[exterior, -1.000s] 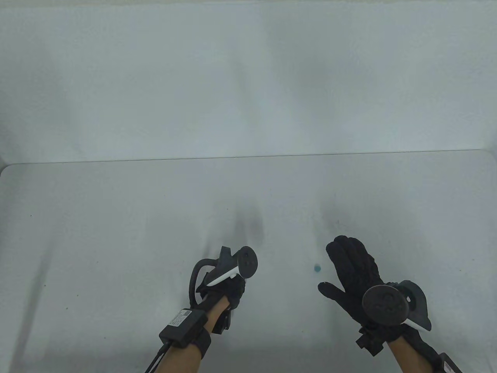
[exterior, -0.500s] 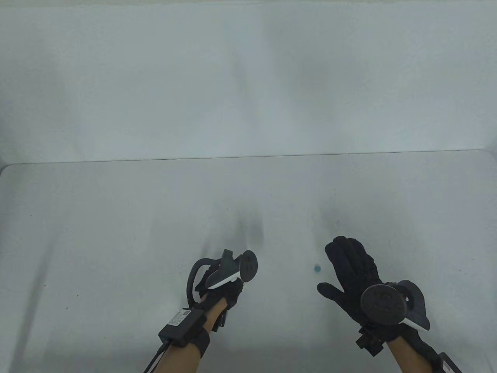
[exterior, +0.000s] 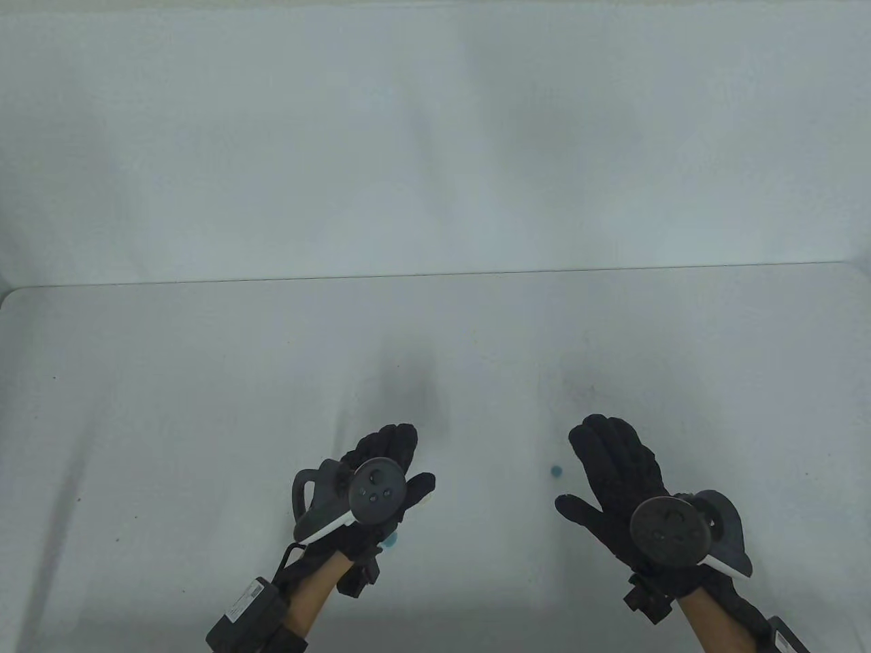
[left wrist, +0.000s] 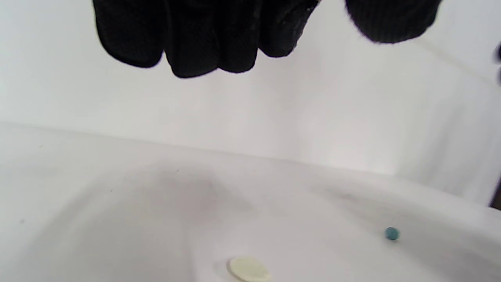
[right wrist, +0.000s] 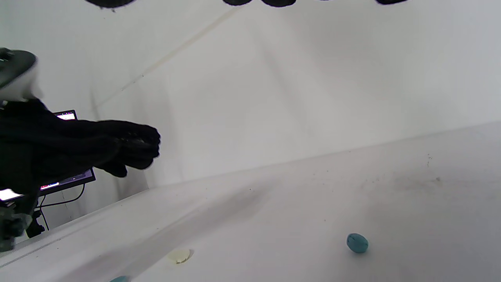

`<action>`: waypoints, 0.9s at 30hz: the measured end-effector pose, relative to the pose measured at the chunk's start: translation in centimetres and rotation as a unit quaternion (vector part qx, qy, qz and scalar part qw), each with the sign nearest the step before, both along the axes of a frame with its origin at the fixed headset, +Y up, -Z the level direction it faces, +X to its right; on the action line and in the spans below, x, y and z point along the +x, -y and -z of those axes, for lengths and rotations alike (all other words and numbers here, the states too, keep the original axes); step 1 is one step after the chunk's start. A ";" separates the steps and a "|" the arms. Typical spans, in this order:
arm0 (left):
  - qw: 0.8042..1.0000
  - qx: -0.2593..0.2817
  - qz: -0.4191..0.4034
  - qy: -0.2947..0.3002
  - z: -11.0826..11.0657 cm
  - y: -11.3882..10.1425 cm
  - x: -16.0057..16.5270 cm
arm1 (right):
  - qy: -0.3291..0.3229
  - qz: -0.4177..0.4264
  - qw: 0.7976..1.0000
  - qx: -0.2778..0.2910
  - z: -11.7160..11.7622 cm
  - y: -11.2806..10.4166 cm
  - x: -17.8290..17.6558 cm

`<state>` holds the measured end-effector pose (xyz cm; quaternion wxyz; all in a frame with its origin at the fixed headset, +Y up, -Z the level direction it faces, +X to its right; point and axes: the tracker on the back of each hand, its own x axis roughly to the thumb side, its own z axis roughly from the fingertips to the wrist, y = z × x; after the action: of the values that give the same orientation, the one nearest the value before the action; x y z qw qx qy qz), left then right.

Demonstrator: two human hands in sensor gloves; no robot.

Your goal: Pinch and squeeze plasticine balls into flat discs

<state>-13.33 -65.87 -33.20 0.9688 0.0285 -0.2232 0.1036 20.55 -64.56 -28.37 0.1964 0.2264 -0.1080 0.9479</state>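
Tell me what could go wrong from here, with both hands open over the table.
The small teal ball lies loose beside the right hand; a clumsy reach might roll it away. The pale flattened disc lies under the left hand, hidden in the table view, so lowering that hand could smear it.

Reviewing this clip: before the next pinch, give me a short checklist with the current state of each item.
1. Teal ball still round, free on the table: ok.
2. Right hand open, empty, beside the ball: ok.
3. Left hand open, holds nothing: ok.
4. Pale disc flattened, lying on the table: ok.
5. Second teal piece under the left wrist, shape: cannot tell.
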 end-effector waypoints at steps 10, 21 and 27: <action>0.999 0.036 0.001 0.037 -2.8 -0.2 -0.8 | 0.001 -0.020 1.000 -0.009 0.1 0.2 -0.4; 0.999 0.020 -0.031 0.031 -2.9 0.3 -1.1 | 0.031 -0.046 0.998 -0.010 0.7 0.4 -0.9; 0.999 0.023 -0.032 0.024 -2.8 0.3 -1.2 | 0.050 -0.120 0.990 -0.054 3.3 0.5 -2.1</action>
<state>-14.53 -66.18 -30.39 0.9584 0.0556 -0.2476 0.1304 18.48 -65.08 -31.69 0.0870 0.1792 -0.0387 0.9792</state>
